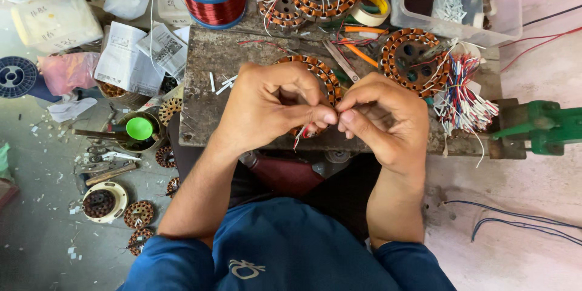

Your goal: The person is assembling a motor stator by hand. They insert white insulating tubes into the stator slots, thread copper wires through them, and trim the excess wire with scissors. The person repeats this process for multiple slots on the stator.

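Both hands pinch fine leads at frame centre.
We judge our left hand [276,106] and right hand [382,118], gripping red-and-white wire ends [299,137] over the copper-wound round stator [315,76], could snap them.

Round copper-wound stator [315,76] on worn wooden bench [203,103], behind both hands; second wound stator [414,60] right, red wire spool [215,3] behind-left.

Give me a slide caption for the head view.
Both hands pinch thin wires over a copper-wound stator on a worn workbench.
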